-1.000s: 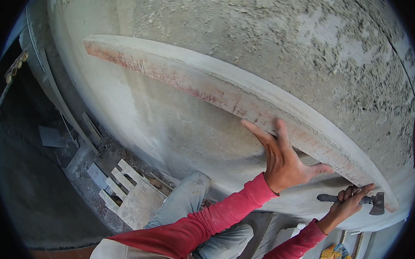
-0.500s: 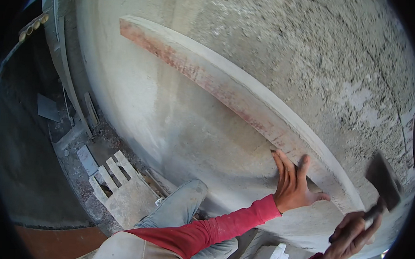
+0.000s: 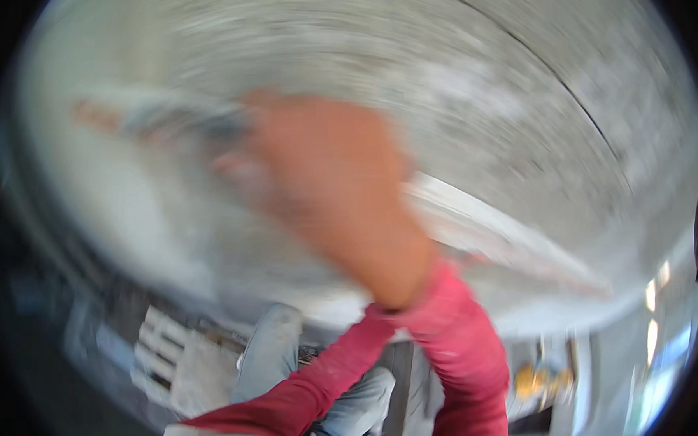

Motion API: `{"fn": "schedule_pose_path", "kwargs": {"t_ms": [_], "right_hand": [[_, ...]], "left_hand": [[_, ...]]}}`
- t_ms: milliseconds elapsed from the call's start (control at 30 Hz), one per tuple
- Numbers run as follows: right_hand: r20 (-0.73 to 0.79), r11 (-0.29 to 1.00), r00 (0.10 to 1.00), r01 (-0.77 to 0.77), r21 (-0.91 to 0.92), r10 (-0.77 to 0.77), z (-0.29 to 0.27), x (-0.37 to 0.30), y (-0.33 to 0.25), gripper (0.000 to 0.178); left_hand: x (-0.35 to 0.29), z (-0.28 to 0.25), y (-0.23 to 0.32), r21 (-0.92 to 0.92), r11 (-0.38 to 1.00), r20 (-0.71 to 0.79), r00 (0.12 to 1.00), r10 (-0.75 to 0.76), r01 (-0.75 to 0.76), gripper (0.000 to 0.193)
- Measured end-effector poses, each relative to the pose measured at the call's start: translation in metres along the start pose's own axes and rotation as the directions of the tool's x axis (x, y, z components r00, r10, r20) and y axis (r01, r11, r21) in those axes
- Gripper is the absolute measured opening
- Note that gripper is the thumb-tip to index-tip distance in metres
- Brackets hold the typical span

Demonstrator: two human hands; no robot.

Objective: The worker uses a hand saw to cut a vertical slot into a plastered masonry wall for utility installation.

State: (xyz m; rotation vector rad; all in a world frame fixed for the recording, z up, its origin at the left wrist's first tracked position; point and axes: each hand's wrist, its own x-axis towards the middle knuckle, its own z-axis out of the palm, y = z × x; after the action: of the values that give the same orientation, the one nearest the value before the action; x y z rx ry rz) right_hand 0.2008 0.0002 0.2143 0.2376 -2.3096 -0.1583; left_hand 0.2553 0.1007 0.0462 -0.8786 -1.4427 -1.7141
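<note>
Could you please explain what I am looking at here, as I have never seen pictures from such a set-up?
There is no machine. A person wears a wide fisheye camera on the head that looks down at their own hands, which is why straight edges bend near the rim. This frame is heavily blurred by motion. One hand fills the middle, coming out of red sleeves. I cannot tell which hand it is, or whether it holds anything. Behind it is a rough grey wall, and a long pale straight board crosses it. Below are the person's grey trousers, a pale slatted thing on the floor, and a small yellow object, too blurred to identify.
</note>
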Motion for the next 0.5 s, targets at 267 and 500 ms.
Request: {"fn": "schedule_pose_path", "kwargs": {"t_ms": [267, 500], "right_hand": [[-0.055, 0.996, 0.998, -0.019, 0.089, 0.024, 0.019, -0.013, -0.005, 0.011], [-0.089, 0.982, 0.987, -0.116, 0.148, 0.13, 0.043, -0.023, -0.001, 0.01]], "left_hand": [[0.019, 0.017, 0.015, 0.06, 0.981, -0.054, 0.981, 0.187, -0.184, 0.123], [0.016, 0.016, 0.018, 0.092, 0.971, -0.066, 0.972, 0.226, -0.22, 0.128]]}}
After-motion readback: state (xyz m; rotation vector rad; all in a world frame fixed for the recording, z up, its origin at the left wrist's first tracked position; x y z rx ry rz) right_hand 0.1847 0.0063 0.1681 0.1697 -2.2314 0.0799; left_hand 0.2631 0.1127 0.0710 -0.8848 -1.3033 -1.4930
